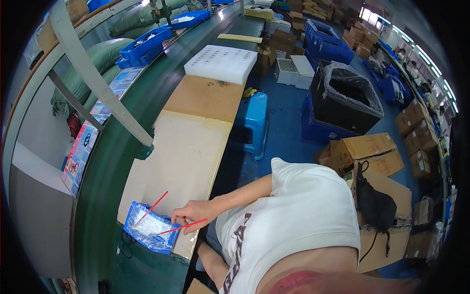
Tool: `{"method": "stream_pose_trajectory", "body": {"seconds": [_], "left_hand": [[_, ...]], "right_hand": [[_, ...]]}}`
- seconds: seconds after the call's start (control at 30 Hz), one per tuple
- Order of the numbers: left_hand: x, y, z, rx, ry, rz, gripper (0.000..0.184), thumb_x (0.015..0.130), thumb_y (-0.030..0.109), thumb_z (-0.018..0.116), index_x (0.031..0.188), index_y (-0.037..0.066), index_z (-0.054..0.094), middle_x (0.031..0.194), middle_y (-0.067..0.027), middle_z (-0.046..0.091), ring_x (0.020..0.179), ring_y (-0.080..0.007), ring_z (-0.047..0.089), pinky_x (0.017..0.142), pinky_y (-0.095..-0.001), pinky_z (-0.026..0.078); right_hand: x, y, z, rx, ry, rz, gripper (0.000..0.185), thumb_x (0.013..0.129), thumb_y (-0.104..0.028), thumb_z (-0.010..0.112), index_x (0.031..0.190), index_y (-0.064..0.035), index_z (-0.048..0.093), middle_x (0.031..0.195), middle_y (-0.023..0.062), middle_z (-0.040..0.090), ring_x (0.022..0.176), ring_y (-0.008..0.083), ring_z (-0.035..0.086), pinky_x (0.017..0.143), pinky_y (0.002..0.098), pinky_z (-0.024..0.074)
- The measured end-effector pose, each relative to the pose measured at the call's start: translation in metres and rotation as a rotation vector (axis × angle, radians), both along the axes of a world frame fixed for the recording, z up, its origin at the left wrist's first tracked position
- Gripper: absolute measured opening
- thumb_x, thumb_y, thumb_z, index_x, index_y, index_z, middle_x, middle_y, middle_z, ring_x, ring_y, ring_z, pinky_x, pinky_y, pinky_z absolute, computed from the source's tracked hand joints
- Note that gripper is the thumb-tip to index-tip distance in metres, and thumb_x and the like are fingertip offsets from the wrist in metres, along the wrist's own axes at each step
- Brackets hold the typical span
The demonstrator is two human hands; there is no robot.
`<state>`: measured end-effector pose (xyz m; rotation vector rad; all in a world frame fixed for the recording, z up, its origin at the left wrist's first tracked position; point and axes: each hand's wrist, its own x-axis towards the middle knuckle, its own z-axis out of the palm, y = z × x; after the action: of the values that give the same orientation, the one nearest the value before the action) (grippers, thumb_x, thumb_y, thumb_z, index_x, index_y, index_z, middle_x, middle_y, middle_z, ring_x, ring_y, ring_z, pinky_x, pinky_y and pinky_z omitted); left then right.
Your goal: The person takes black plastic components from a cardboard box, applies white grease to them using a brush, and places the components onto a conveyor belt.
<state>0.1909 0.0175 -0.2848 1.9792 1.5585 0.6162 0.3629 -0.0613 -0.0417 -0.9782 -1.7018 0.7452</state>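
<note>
My right hand [188, 215] reaches over the near edge of a small blue tray [175, 239] at the end of the table. Its fingers are curled, and a thin red stick [199, 222] passes between thumb and fingers, its lower end in the tray. Clear plastic film and whitish small contents [152, 226] lie in the tray; I cannot make out single pieces. A second red stick [159, 200] leans out over the tray's far side, apart from the hand. Of my left arm [211, 260] only the forearm shows beside the table edge; the left hand is hidden.
Cardboard [178, 142] covers the worktop, with a white foam block [220, 63] farther along. A green conveyor belt [105, 196] runs beyond it under a metal post [98, 81]. A blue stool [257, 122], a lined black bin [342, 110] and cartons [369, 152] stand beside me.
</note>
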Motion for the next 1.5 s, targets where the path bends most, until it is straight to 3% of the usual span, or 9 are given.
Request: {"method": "stream_pose_trajectory", "body": {"seconds": [0.17,0.33,0.77,0.9,1.0,1.1,1.2,1.33,1.5], "left_hand": [[-0.012,0.006,-0.006,0.04,-0.023,0.003,0.038,0.087,0.02,0.059,0.122,0.004,0.062,0.129,-0.0266,0.058,0.122,-0.038,0.055,0.102,-0.053,0.04],[-0.012,-0.002,0.0,0.053,0.016,0.063,0.038,0.087,0.02,0.059,0.122,0.004,0.062,0.129,-0.0266,0.058,0.122,-0.0379,0.055,0.103,-0.0529,0.04],[-0.003,0.009,0.0,-0.001,0.028,0.104,0.038,0.088,0.019,0.058,0.123,0.003,0.062,0.13,-0.0267,0.058,0.123,-0.0378,0.054,0.103,-0.0527,0.04],[-0.004,0.007,0.0,-0.006,0.023,0.115,0.038,0.088,0.019,0.058,0.123,0.003,0.062,0.13,-0.0267,0.058,0.123,-0.0377,0.054,0.104,-0.0527,0.04],[-0.011,0.001,0.0,-0.005,0.016,0.133,0.038,0.088,0.019,0.058,0.123,0.003,0.062,0.13,-0.0267,0.058,0.123,-0.0377,0.054,0.104,-0.0526,0.039],[-0.013,-0.003,0.0,-0.006,0.014,0.142,0.038,0.088,0.019,0.058,0.123,0.003,0.062,0.13,-0.0267,0.058,0.123,-0.0376,0.054,0.104,-0.0526,0.039],[-0.012,-0.008,0.001,-0.005,0.012,0.138,0.038,0.088,0.019,0.058,0.123,0.003,0.062,0.13,-0.0267,0.058,0.123,-0.0376,0.054,0.104,-0.0525,0.039],[-0.015,-0.013,0.0,-0.002,0.016,0.15,0.038,0.088,0.018,0.058,0.123,0.003,0.061,0.13,-0.0268,0.058,0.124,-0.0375,0.054,0.104,-0.0525,0.039],[-0.013,-0.02,-0.003,-0.005,0.022,0.157,0.038,0.088,0.018,0.058,0.124,0.003,0.061,0.13,-0.0268,0.058,0.124,-0.0375,0.054,0.105,-0.0524,0.039]], "right_hand": [[-0.002,0.006,-0.024,0.114,0.001,-0.033,0.03,0.088,-0.018,0.074,0.112,-0.0072,0.06,0.08,0.001,0.068,0.062,0.0135,0.063,0.056,0.0273,0.0495],[-0.005,0.006,-0.026,-0.118,0.024,-0.117,0.038,0.083,-0.012,0.081,0.113,-0.006,0.059,0.082,0.0026,0.07,0.065,0.0086,0.066,0.059,0.0243,0.0541],[0.034,-0.018,-0.041,-0.201,-0.137,-0.13,0.041,0.082,-0.008,0.079,0.114,-0.0038,0.055,0.079,0.0014,0.066,0.055,0.005,0.051,0.052,0.0214,0.0422],[0.082,-0.041,-0.003,-0.083,-0.354,-0.295,0.026,0.083,-0.003,0.074,0.102,-0.0043,0.057,0.079,0.0017,0.066,0.056,0.0041,0.052,0.051,0.0207,0.0414],[0.077,-0.058,0.079,0.176,-0.005,-0.321,0.013,0.086,0.003,0.066,0.089,-0.0053,0.056,0.068,0.001,0.058,0.058,0.0129,0.052,0.056,0.0256,0.0432],[0.077,-0.065,0.164,0.309,0.302,0.555,0.024,0.094,-0.019,0.067,0.074,-0.0118,0.056,0.065,-0.0002,0.054,0.061,0.0146,0.056,0.07,0.0393,0.0459],[0.051,-0.076,0.194,0.353,0.535,0.984,0.036,0.082,-0.001,0.064,0.051,-0.0131,0.049,0.056,0.002,0.058,0.07,0.0158,0.067,0.086,0.0312,0.0482],[0.03,-0.09,0.203,0.523,0.847,1.063,0.039,0.077,0.011,0.056,0.044,-0.0083,0.045,0.056,0.008,0.061,0.071,0.0196,0.069,0.11,0.0329,0.0439],[0.016,-0.095,0.212,0.488,0.952,1.238,0.034,0.076,0.013,0.056,0.046,-0.0023,0.05,0.055,0.013,0.06,0.061,0.0227,0.065,0.108,0.0366,0.0465]]}}
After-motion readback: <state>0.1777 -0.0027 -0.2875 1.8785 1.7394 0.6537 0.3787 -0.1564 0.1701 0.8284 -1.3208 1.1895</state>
